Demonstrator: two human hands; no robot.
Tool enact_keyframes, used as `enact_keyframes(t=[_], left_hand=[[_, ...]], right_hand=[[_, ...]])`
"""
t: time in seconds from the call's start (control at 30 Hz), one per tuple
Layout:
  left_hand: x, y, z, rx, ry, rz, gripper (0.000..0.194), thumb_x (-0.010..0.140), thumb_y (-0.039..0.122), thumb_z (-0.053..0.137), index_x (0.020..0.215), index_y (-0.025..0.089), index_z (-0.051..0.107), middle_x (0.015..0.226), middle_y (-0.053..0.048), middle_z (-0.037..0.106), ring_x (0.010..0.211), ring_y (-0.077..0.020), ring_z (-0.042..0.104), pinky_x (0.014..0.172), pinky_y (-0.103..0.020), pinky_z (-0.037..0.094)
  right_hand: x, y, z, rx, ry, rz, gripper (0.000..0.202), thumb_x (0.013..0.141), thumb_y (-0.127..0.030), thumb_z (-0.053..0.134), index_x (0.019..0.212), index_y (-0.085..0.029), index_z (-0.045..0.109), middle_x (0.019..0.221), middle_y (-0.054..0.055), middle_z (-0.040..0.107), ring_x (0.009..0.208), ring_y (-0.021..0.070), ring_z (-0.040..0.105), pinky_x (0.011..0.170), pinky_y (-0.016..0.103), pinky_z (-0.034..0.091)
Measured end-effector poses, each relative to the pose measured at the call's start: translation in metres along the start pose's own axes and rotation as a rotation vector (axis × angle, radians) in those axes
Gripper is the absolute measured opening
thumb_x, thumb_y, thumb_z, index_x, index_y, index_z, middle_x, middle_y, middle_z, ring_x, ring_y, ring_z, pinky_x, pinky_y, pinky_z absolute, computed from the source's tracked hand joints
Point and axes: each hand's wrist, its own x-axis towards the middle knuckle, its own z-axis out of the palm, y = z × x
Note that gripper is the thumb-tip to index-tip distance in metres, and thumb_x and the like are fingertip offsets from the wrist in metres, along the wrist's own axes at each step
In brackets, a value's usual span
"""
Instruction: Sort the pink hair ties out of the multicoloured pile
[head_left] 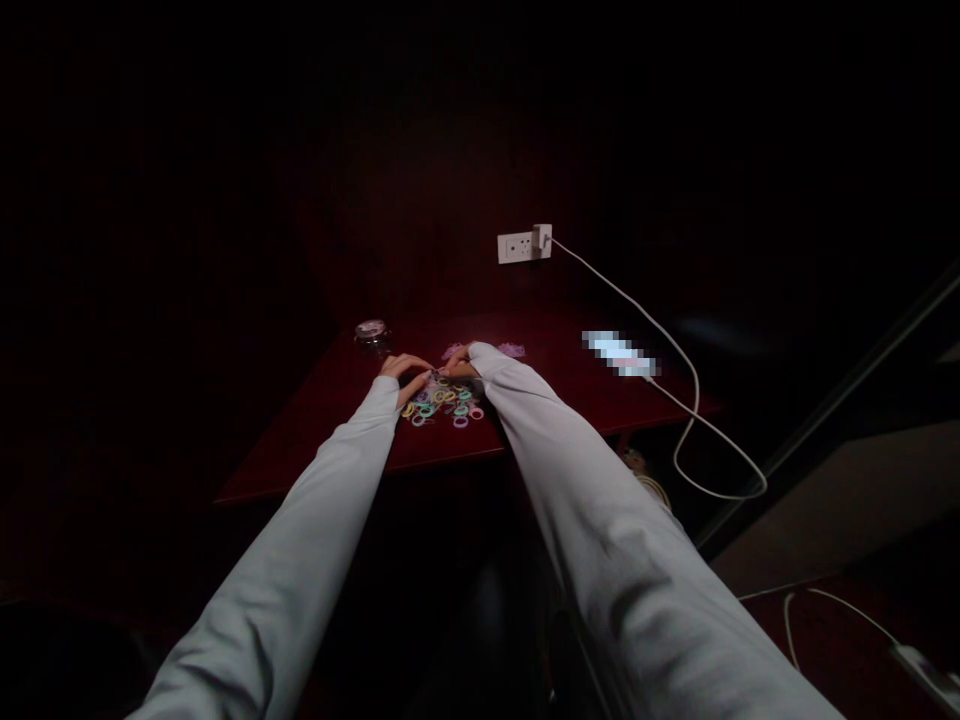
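A pile of small coloured elastic rings (pixel 444 403) lies on a dark red table (pixel 315 430). My left hand (pixel 409 375) rests at the pile's left edge, fingers curled down onto the rings. Opposite it, my right hand (pixel 459 360) meets the left above the pile, and both sets of fingertips pinch something small that I cannot make out. Both arms wear long pale sleeves. A few purple rings (pixel 511 350) lie just beyond the right wrist.
A small glass jar (pixel 371 336) stands left of my hands. A lit phone (pixel 619 353) lies to the right, with a white cable (pixel 697 400) running to a charger in a wall socket (pixel 523 245). The room is very dark.
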Motion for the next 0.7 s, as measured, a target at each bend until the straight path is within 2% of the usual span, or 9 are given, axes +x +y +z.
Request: enact_keyframes(t=[0.1, 0.2, 0.27, 0.33, 0.4, 0.47, 0.57, 0.7], left_hand=[[-0.005, 0.007, -0.003, 0.026, 0.005, -0.031, 0.022, 0.101, 0.04, 0.063, 0.109, 0.027, 0.08, 0.111, -0.005, 0.081, 0.106, -0.027, 0.066, 0.1, -0.042, 0.052], [-0.011, 0.018, -0.008, 0.08, -0.028, -0.04, 0.022, 0.102, 0.039, 0.062, 0.112, 0.029, 0.08, 0.113, -0.005, 0.08, 0.109, -0.0276, 0.064, 0.102, -0.043, 0.05], [-0.013, 0.023, -0.011, 0.103, -0.034, -0.059, 0.022, 0.103, 0.037, 0.061, 0.112, 0.029, 0.079, 0.115, -0.004, 0.08, 0.112, -0.0279, 0.063, 0.104, -0.044, 0.049], [-0.013, 0.026, -0.013, 0.115, -0.03, -0.077, 0.023, 0.103, 0.035, 0.06, 0.114, 0.03, 0.079, 0.117, -0.004, 0.08, 0.114, -0.0285, 0.063, 0.104, -0.044, 0.048], [-0.012, 0.028, -0.015, 0.121, -0.026, -0.086, 0.023, 0.103, 0.035, 0.059, 0.114, 0.03, 0.079, 0.118, -0.004, 0.08, 0.115, -0.0292, 0.062, 0.104, -0.045, 0.047], [-0.011, 0.028, -0.015, 0.123, -0.029, -0.086, 0.023, 0.102, 0.034, 0.06, 0.113, 0.03, 0.079, 0.118, -0.004, 0.08, 0.115, -0.0301, 0.062, 0.103, -0.046, 0.047], [-0.01, 0.023, -0.014, 0.115, -0.025, -0.079, 0.021, 0.102, 0.033, 0.061, 0.111, 0.031, 0.079, 0.117, -0.004, 0.08, 0.113, -0.0302, 0.061, 0.101, -0.047, 0.046], [-0.011, 0.012, -0.011, 0.101, -0.021, -0.073, 0.019, 0.102, 0.032, 0.062, 0.109, 0.032, 0.079, 0.114, -0.003, 0.081, 0.111, -0.0295, 0.06, 0.099, -0.045, 0.045]], right_hand=[[-0.002, 0.004, -0.016, -0.102, 0.302, 0.036, 0.028, 0.088, -0.045, 0.082, 0.092, -0.017, 0.085, 0.069, -0.001, 0.065, 0.069, 0.0145, 0.055, 0.069, 0.028, 0.041], [-0.004, 0.002, -0.039, -0.224, 0.742, 0.016, 0.032, 0.1, -0.05, 0.067, 0.101, -0.024, 0.086, 0.084, 0.002, 0.072, 0.085, 0.0195, 0.061, 0.084, 0.032, 0.046], [-0.003, -0.004, -0.055, -0.245, 0.992, 0.016, 0.038, 0.105, -0.053, 0.058, 0.108, -0.025, 0.085, 0.092, 0.005, 0.072, 0.095, 0.0224, 0.061, 0.093, 0.035, 0.045], [-0.001, -0.011, -0.065, -0.245, 1.112, 0.031, 0.044, 0.108, -0.055, 0.052, 0.117, -0.026, 0.083, 0.098, 0.006, 0.072, 0.101, 0.0239, 0.059, 0.097, 0.037, 0.043], [0.0, -0.017, -0.068, -0.265, 1.122, 0.078, 0.047, 0.11, -0.056, 0.048, 0.125, -0.027, 0.081, 0.105, 0.007, 0.072, 0.104, 0.025, 0.058, 0.098, 0.037, 0.041], [0.001, -0.022, -0.062, -0.308, 1.061, 0.163, 0.048, 0.111, -0.054, 0.046, 0.131, -0.026, 0.079, 0.111, 0.01, 0.072, 0.108, 0.0267, 0.057, 0.098, 0.038, 0.039], [0.006, -0.022, -0.041, -0.359, 0.929, 0.269, 0.046, 0.112, -0.047, 0.046, 0.132, -0.023, 0.079, 0.116, 0.013, 0.074, 0.113, 0.0288, 0.057, 0.099, 0.038, 0.037], [0.022, -0.012, -0.013, -0.354, 0.829, 0.258, 0.043, 0.111, -0.043, 0.048, 0.126, -0.023, 0.082, 0.117, 0.012, 0.076, 0.113, 0.0295, 0.056, 0.098, 0.039, 0.036]])
